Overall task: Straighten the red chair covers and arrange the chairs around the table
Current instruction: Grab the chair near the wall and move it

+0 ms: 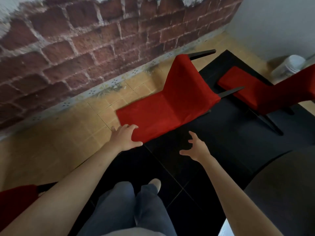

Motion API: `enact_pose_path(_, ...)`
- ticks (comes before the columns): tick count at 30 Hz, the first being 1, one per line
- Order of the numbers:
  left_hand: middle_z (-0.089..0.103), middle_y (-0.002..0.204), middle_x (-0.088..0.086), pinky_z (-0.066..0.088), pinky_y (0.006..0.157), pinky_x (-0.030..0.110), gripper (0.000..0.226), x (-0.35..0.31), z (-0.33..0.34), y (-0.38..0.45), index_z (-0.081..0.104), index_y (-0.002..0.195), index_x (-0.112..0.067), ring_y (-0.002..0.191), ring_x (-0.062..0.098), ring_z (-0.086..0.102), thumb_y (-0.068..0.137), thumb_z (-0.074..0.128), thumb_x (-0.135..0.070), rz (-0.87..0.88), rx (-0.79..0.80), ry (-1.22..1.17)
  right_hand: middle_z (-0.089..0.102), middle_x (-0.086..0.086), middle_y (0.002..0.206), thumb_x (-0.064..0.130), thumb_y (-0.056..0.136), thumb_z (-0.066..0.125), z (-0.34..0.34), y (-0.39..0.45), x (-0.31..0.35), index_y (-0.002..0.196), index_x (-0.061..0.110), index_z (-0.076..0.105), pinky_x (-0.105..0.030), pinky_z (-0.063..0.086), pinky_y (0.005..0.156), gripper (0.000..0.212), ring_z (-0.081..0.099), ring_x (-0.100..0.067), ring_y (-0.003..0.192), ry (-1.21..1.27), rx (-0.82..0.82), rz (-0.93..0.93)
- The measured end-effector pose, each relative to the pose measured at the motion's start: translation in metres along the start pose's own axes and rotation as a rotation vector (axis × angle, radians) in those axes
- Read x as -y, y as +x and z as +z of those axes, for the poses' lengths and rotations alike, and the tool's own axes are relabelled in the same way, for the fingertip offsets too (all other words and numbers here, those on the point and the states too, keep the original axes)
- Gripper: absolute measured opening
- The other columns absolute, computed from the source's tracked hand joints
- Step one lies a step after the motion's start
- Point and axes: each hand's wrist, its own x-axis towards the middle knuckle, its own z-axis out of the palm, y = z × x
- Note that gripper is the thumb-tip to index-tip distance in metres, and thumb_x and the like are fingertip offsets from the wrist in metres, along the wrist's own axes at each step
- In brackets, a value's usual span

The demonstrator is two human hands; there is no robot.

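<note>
Head view: the left hand (125, 137) grips the top edge of the red-covered chair (163, 106), lying tipped on the floor. Just right of that chair, the right hand (196, 149) hovers, fingers spread, holding nothing. Beyond the chair stands a second red chair (265, 94).

Wall (85, 40): far side, running from lower left to upper right.
Near chair (167, 103): centre, before the wall, its top edge toward the person.
Left hand (125, 137): grips the near chair's top corner, left side.
Right hand (196, 149): right of the left hand, off the chair, touching nothing.
Second chair (265, 92): right of the near chair, just beside it.
Third chair (15, 200): lower left edge, beside the left forearm.
Bin (289, 65): far right, behind the second chair.
Table (281, 188): lower right, right of the right forearm.
</note>
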Motion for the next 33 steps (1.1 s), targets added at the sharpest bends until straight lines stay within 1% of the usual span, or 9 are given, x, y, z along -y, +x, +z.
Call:
enact_pose_path(2,0.048,0.137,0.001,0.020,0.108,0.060,0.077,-0.008,0.003,0.010,0.037,0.139,-0.032,0.127,0.024,0.045,0.075,0.064,-0.066,-0.033,0.012,-0.032,0.047,-0.005,0.142,0.031,0.073,0.083,-0.011,0.017,0.000,0.153,0.026,0.014,-0.028,0.051,0.067,0.106,0.059,-0.022,0.104,-0.011,0.032,-0.002)
enact_pose_path(7,0.048,0.137,0.003,0.017,0.110,0.062,0.077,-0.013,-0.001,0.038,0.038,0.139,-0.031,0.127,0.025,0.045,0.075,0.066,-0.064,-0.114,0.000,-0.109,0.047,-0.005,0.143,0.031,0.074,0.083,-0.033,0.056,0.009,0.153,0.026,0.014,-0.036,0.055,0.078,0.106,0.057,-0.025,0.112,-0.047,0.080,-0.022)
enact_pose_path(14,0.044,0.143,0.004,0.012,0.111,0.062,0.080,-0.004,-0.006,0.086,0.035,0.142,-0.028,0.132,0.025,0.041,0.076,0.066,-0.061,-0.192,0.013,-0.245,0.047,-0.005,0.143,0.028,0.074,0.083,-0.044,0.106,0.031,0.153,0.026,0.014,-0.040,0.056,0.084,0.105,0.055,-0.025,0.116,-0.072,0.133,0.007)
enact_pose_path(17,0.042,0.144,0.004,0.012,0.111,0.061,0.081,0.002,-0.001,0.103,0.033,0.143,-0.029,0.132,0.024,0.040,0.076,0.066,-0.063,-0.235,0.045,-0.309,0.047,-0.005,0.143,0.028,0.076,0.082,-0.043,0.131,0.042,0.154,0.026,0.013,-0.041,0.054,0.086,0.104,0.053,-0.025,0.119,-0.099,0.169,0.029)
enact_pose_path(22,0.041,0.145,0.002,0.011,0.111,0.060,0.082,0.018,0.017,0.145,0.030,0.144,-0.031,0.133,0.025,0.039,0.077,0.065,-0.063,-0.287,0.067,-0.379,0.049,-0.005,0.141,0.029,0.076,0.082,-0.023,0.188,0.058,0.154,0.025,0.014,-0.038,0.054,0.087,0.103,0.053,-0.025,0.121,-0.127,0.187,0.011)
enact_pose_path(25,0.040,0.146,0.002,0.011,0.111,0.061,0.082,0.022,0.035,0.165,0.029,0.144,-0.031,0.134,0.026,0.037,0.077,0.066,-0.062,-0.312,0.087,-0.414,0.050,-0.006,0.140,0.027,0.075,0.082,-0.005,0.223,0.059,0.153,0.023,0.015,-0.040,0.050,0.093,0.103,0.049,-0.026,0.126,-0.146,0.225,-0.003)
enact_pose_path(29,0.040,0.145,0.003,0.008,0.112,0.063,0.080,0.026,0.071,0.203,0.029,0.144,-0.031,0.134,0.028,0.036,0.078,0.065,-0.060,-0.334,0.101,-0.404,0.052,-0.007,0.138,0.027,0.074,0.083,0.021,0.278,0.050,0.153,0.023,0.017,-0.039,0.047,0.097,0.104,0.048,-0.026,0.127,-0.167,0.251,-0.022)
enact_pose_path(33,0.041,0.143,0.005,0.010,0.111,0.061,0.079,0.026,0.124,0.249,0.030,0.143,-0.031,0.132,0.029,0.038,0.077,0.065,-0.060,-0.370,0.083,-0.390,0.052,-0.009,0.139,0.029,0.073,0.083,0.057,0.342,0.026,0.153,0.021,0.019,-0.035,0.045,0.099,0.102,0.048,-0.027,0.128,-0.178,0.245,-0.057)
